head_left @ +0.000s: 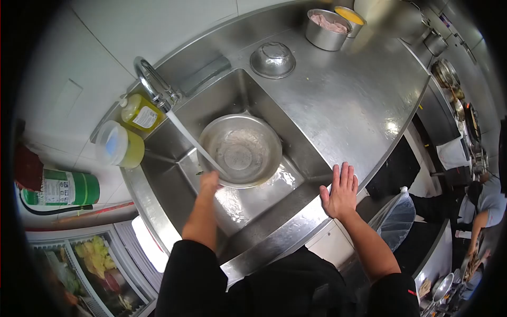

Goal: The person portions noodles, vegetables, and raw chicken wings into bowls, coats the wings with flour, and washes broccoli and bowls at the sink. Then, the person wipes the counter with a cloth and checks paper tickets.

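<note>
A wide round metal bowl [253,137] sits in the stainless steel sink [232,79], under a stream of water from the curved faucet [153,87]. My left hand [210,181] is closed at the bowl's near left rim, beside the stream; its fingertips are partly hidden. On the front edge of the sink, at the right corner, my right hand [340,195] lies flat with fingers stretched out and nothing in it. Water shines on the sink floor around the bowl.
An upturned small metal bowl [272,59] stands on the steel counter [359,95]. Farther back is a pot of pale pieces [327,33]. A yellow soap bottle [141,112] and a plastic tub [120,145] flank the faucet. Another person [488,203] works at far right.
</note>
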